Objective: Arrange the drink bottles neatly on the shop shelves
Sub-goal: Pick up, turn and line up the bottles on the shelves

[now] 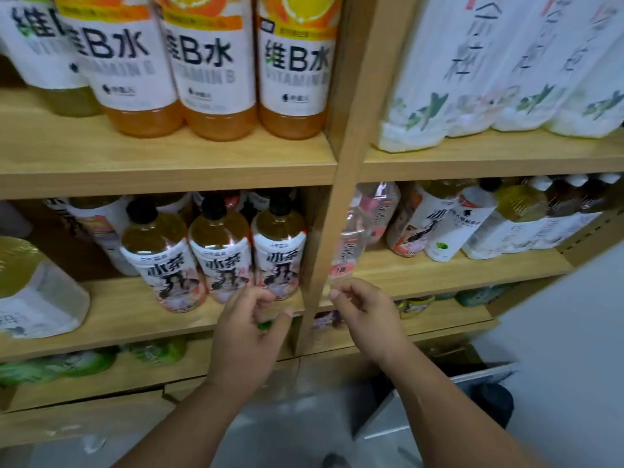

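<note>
Three orange bottles (209, 72) reading "维B水 VITAMIN B" stand in a tidy front row on the upper left shelf. Below them, three black-capped tea bottles (219, 251) marked "冰茶" line up with labels forward on the middle shelf (118, 309); this bay looks largely done.

The left hand (250, 329) hovers just before that shelf's edge, fingers half curled. A small green patch shows between them, and I cannot tell whether it is held or lies behind. The right hand (366, 315) hangs beside it, past the upright, loosely curled and holding nothing.

Just above it, a pink-labelled clear bottle (351, 251) leans, its writing blurred. Further right, the mixed bottles (449, 228) tilt at different angles, so that bay probably still needs straightening. The white-labelled bottles (472, 79) above stand close together; their print is unreadable.
</note>
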Motion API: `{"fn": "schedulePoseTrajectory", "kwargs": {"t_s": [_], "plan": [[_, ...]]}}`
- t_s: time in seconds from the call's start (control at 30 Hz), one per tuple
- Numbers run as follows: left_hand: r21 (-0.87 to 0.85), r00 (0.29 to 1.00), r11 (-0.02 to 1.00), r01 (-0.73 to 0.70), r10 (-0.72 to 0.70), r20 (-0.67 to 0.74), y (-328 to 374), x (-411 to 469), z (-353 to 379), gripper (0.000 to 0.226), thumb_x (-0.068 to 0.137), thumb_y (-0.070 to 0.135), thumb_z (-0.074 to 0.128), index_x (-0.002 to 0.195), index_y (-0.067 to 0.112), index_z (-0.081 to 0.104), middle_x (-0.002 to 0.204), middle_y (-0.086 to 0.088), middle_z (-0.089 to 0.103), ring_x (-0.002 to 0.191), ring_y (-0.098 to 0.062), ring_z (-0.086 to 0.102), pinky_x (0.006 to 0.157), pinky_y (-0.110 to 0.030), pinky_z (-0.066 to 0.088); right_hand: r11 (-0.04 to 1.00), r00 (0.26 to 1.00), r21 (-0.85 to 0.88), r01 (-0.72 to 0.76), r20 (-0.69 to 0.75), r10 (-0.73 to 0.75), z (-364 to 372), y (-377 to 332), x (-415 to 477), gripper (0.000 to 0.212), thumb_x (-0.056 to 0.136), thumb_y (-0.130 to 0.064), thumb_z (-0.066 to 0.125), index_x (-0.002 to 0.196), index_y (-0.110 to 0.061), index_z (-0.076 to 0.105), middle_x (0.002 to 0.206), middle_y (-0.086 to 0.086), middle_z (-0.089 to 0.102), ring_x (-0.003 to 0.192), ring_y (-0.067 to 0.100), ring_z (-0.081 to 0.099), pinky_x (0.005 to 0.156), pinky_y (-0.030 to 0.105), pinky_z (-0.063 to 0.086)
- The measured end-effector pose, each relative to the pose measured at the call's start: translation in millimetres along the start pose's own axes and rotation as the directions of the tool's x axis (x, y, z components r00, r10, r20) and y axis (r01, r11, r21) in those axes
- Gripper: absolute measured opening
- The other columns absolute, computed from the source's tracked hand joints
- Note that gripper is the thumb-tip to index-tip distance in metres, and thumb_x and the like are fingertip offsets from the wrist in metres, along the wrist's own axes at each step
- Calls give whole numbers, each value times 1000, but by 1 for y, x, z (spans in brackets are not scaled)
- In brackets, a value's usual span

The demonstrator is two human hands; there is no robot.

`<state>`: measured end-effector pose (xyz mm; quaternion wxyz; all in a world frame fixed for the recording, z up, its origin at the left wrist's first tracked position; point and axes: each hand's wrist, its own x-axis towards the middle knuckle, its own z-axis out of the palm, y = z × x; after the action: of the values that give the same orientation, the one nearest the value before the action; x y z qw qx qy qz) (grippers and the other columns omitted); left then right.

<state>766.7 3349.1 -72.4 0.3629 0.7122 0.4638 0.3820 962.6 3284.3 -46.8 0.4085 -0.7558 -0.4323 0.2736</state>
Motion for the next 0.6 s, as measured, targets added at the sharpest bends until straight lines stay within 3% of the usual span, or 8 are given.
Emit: {"fn": "schedulePoseTrajectory", "kwargs": {"t_s": [0.13, 0.3, 0.47, 0.53, 0.6], "plan": [[11, 998, 999, -37, 36, 46, 37, -4, 53, 28, 80, 53, 64, 95, 30, 60, 89, 11, 55, 79, -13, 58, 63, -35, 51, 998, 992, -47, 33, -120, -38, -60, 21, 26, 27, 95, -37, 67, 120, -27, 68, 116, -6, 58, 89, -6, 59, 76, 20, 51], [51, 993, 999, -20, 14, 115, 81, 10, 118, 32, 80, 36, 79, 104, 36, 57, 100, 18, 53, 82, -8, 56, 74, -35, 54, 992, 972, -110, 56, -223, -79, -130, 40, 52, 42, 93, -36, 69, 133, -26, 60, 125, -2, 49, 92, -5, 51, 89, 23, 42], [147, 986, 988, -50, 26, 164, 139, 44, 170, 45, 82, 42, 78, 120, 35, 55, 109, 13, 52, 89, -1, 54, 77, -24, 46, 972, 944, -223, 72, -301, -139, -191, 59, 70, 69, 89, -41, 74, 149, -25, 43, 139, 2, 35, 98, 1, 49, 90, 22, 36], [199, 986, 979, -34, 1, 166, 160, 65, 190, 53, 82, 42, 78, 128, 30, 55, 116, 7, 54, 94, -5, 57, 78, -24, 45, 953, 930, -284, 103, -312, -193, -205, 66, 77, 71, 87, -42, 75, 147, -22, 43, 146, 9, 30, 120, 15, 46, 95, 26, 37], [261, 991, 965, -16, -20, 133, 173, 87, 210, 63, 78, 47, 80, 131, 26, 54, 111, -2, 63, 98, -21, 63, 76, -29, 46, 932, 934, -345, 110, -285, -215, -215, 73, 83, 66, 88, -42, 74, 144, -23, 46, 156, 15, 21, 140, 32, 33, 105, 37, 39]]}}
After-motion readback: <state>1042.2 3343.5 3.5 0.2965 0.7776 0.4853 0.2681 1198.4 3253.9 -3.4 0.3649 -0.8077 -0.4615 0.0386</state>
